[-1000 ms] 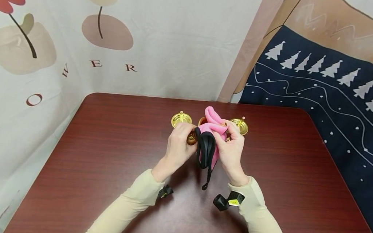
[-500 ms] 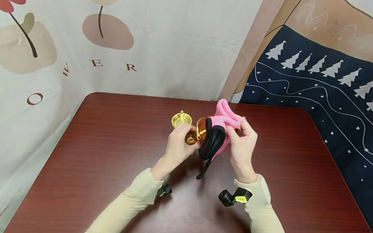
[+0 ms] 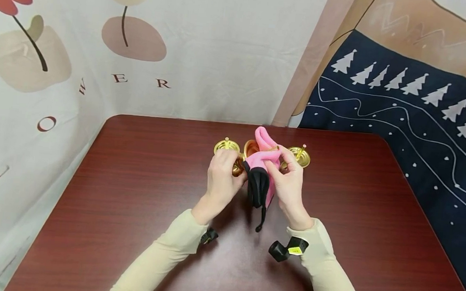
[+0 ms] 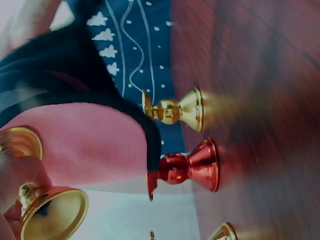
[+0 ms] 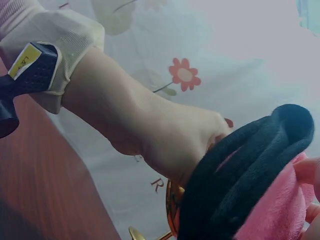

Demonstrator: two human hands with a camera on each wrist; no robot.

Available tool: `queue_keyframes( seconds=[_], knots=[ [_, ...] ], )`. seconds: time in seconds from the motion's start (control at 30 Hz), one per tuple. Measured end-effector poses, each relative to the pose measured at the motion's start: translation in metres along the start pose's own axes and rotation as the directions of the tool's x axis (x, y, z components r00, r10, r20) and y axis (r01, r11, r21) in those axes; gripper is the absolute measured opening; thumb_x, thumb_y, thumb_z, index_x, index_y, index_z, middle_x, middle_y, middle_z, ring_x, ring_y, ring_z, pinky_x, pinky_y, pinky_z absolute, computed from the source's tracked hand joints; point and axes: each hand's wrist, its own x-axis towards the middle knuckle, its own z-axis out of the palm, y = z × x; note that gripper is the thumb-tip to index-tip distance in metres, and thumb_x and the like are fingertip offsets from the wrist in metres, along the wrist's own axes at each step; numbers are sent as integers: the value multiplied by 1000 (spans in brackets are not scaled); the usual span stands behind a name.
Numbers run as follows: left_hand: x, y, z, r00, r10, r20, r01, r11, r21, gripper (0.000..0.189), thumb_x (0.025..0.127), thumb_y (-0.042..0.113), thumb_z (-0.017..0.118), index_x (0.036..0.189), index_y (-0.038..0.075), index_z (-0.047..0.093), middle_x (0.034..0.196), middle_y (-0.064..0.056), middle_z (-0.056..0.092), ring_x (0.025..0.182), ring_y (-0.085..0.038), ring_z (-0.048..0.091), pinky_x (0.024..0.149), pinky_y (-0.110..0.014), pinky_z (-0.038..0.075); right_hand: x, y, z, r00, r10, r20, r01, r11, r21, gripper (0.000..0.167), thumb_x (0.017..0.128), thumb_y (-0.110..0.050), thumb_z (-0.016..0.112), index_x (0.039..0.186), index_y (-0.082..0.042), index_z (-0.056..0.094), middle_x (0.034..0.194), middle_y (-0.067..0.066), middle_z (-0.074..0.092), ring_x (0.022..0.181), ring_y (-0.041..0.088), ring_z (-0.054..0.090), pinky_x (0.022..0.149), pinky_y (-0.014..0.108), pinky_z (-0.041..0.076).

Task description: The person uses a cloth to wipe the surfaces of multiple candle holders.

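My left hand [image 3: 223, 174] grips a gold candlestick [image 4: 56, 215] by its middle, holding it tilted above the table; its flared end shows in the left wrist view. Between thumb and fingers, my right hand [image 3: 289, 179] pinches a folded pink cloth [image 3: 270, 159] with a black edge [image 3: 258, 184] and a dangling black cord [image 3: 261, 221]. The cloth lies against the candlestick's right side in the head view, covering part of it. In the right wrist view, the black folds of the cloth hide most of the candlestick.
Gold candlesticks stand behind my hands, one at the left [image 3: 226, 145] and one at the right [image 3: 300, 156]. Between them a red candlestick [image 4: 184, 167] shows in the left wrist view. All stand on the dark red-brown table [image 3: 152, 180], near its far edge.
My right hand drew the cloth rightward off the candlestick half a second ago, then brought it back left against it. My left hand has barely moved and keeps its grip.
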Motion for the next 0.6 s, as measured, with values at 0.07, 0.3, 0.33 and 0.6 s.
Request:
queue_keyframes(
  seconds=[0.07,0.3,0.33,0.6],
  knots=[
    [0,2,1,999,36,-29,-35,999,31,31,59,-1,77,81,1,56,80,-12,59,84,-29,55,74,-40,44,0,1,2,999,-36,-9,36,999,-10,34,79,9,65,112,12,58,99,-11,60,89,9,51,69,16,43],
    [0,2,3,996,73,-49,-72,997,33,27,63,2,78,81,1,57,80,-11,59,84,-28,55,76,-39,45,2,-3,1,995,-74,-69,82,990,118,28,79,9,64,107,6,65,96,-4,66,84,13,56,68,19,50],
    [0,2,3,997,68,-47,-67,997,29,27,63,1,77,81,1,57,80,-11,59,85,-27,55,77,-38,45,2,-4,1,994,-76,-75,86,986,144,28,79,9,64,106,4,67,96,-3,66,85,14,56,69,19,50],
    [-3,-1,2,1000,1,-7,-1,999,-51,29,60,0,76,82,1,57,80,-10,59,83,-26,53,76,-37,45,7,-12,-7,986,-64,-153,108,948,301,20,84,3,64,95,-10,74,88,2,67,80,13,55,65,19,50]
  ],
)
